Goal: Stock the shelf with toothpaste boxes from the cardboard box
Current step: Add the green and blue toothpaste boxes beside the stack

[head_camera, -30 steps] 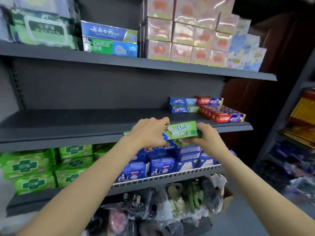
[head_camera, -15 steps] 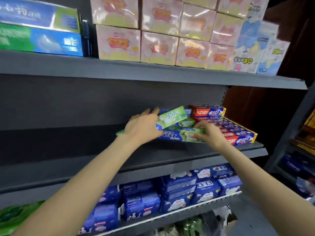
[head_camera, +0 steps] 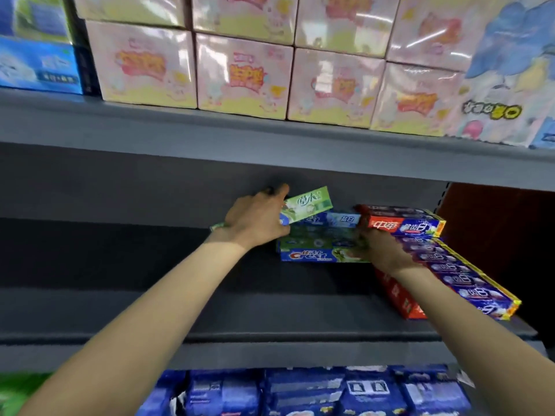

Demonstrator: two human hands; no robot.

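Green cardboard catches the light as a person's left hand (head_camera: 255, 219) pinches a pale green toothpaste box (head_camera: 309, 204) by its near end, tilted, above a short stack of blue-and-green Crest boxes (head_camera: 312, 255) on the grey middle shelf (head_camera: 210, 298). The right hand (head_camera: 380, 250) rests on the stack's right end; whether its fingers curl round a box cannot be told. Red and purple toothpaste boxes (head_camera: 420, 228) lie just beside, touching the stack. The green box looks light and stiff, with thin walls likely to dent under a hard squeeze; the long flat sides appear to offer the safest hold. "Crest" reads clearly; the green box carries Chinese characters, too blurred to read fully. Pink packs (head_camera: 243, 76) line the shelf above. The cardboard box is out of view.
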